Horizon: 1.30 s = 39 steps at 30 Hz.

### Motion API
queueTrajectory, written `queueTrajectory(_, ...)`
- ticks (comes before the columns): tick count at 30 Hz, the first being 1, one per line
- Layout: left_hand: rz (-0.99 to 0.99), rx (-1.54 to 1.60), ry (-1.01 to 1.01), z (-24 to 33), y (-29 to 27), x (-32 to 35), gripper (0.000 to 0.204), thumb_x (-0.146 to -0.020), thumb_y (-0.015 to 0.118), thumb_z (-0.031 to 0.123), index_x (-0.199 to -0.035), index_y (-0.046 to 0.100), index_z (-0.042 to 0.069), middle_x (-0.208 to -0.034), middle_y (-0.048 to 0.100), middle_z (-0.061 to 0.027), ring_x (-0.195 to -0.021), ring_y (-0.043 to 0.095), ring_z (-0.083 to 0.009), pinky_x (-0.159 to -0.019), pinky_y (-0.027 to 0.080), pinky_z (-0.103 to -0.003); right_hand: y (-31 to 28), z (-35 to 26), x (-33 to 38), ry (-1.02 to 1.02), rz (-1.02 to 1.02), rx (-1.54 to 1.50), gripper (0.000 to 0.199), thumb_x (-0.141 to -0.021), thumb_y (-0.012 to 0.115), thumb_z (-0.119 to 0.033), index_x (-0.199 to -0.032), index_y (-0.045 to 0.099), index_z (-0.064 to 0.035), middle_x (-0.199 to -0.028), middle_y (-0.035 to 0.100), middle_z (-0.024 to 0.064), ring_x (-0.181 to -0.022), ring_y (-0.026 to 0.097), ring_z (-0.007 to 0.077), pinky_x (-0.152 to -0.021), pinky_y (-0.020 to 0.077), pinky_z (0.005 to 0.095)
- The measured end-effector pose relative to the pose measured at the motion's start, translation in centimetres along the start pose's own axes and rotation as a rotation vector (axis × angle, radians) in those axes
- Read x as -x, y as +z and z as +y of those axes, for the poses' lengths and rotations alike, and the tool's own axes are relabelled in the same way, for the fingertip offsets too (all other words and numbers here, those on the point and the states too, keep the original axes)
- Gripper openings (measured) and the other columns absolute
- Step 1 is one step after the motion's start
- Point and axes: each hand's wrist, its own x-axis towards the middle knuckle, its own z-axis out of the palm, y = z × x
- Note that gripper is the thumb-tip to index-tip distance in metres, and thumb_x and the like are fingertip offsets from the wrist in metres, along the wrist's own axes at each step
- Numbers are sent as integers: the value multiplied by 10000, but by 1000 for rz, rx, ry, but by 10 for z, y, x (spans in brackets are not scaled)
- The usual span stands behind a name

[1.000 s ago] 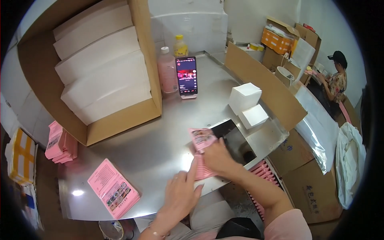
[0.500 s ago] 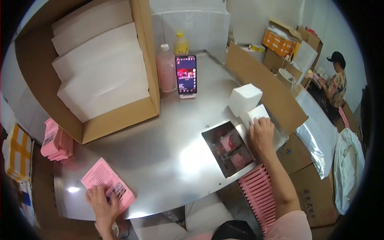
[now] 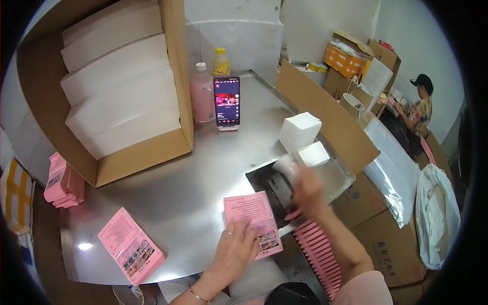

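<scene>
My left hand lies over a pink printed packet beside the dark rectangular opening in the metal table. Its fingers are bent across the packet's printed face, and the thumb is hard to see. Above that opening, my right hand is smeared by motion. A small white paper block shows at its fingertips, also blurred. Two white paper stacks, a taller one and a lower one, stand just beyond the right hand. A pile of matching pink packets rests at the table's near left.
An open carton of white paper stacks fills the far left. A lit phone stands before a pink bottle and a yellow-capped bottle. A cardboard flap edges the right side. Another person works at the far right.
My left hand has moved right from the pink pile, and a pink packet now lies under it by the opening. My right hand has come from the white stacks toward me with a white block.
</scene>
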Motion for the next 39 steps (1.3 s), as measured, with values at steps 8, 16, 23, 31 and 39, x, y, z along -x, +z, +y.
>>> queueTrajectory(8, 62, -173, -191, 0, 2, 2, 903, -564, 814, 396, -1336, 525, 26, -1473, 402, -240, -1342, 370, -477, -938, 335, -557, 13, -104, -8, -232, -512, 38, 308, -772, 624, -152, -1019, 663, 29, -864, 581, 122, -806, 586, 298, -1084, 277, 686)
queueTrajectory(16, 67, -454, -202, -6, -14, 17, 671, -712, 739, 447, -1280, 603, 115, -1320, 504, -207, -1180, 465, -448, -899, 340, -532, -2, -46, -23, -79, -46, -108, 355, -765, 616, -26, -1114, 595, 33, -931, 623, 164, -845, 637, 352, -788, 517, 490)
queueTrajectory(23, 93, -473, -276, 1, -11, -1, 546, -759, 710, 432, -1189, 633, 104, -1162, 529, -176, -1041, 468, -368, -894, 333, -480, 4, 61, -3, 274, -150, 410, 143, -855, 674, -176, -888, 667, -38, -909, 558, 109, -896, 542, 281, -754, 408, 441)
queueTrajectory(31, -108, -313, -258, 2, -27, -9, 502, -813, 712, 395, -1135, 627, 20, -1205, 563, -185, -998, 524, -350, -815, 431, -455, -2, 70, 4, 287, -22, 241, 142, -812, 666, -96, -936, 683, -29, -882, 555, 124, -879, 550, 310, -746, 445, 444)
queueTrajectory(39, -24, -159, 0, 10, 4, 1, 397, -829, 664, 231, -1171, 627, 32, -1134, 575, -184, -935, 576, -326, -767, 462, -441, 0, 75, 6, 327, -24, 240, 264, -757, 680, -59, -1020, 704, -60, -907, 573, 112, -890, 553, 311, -757, 438, 439)
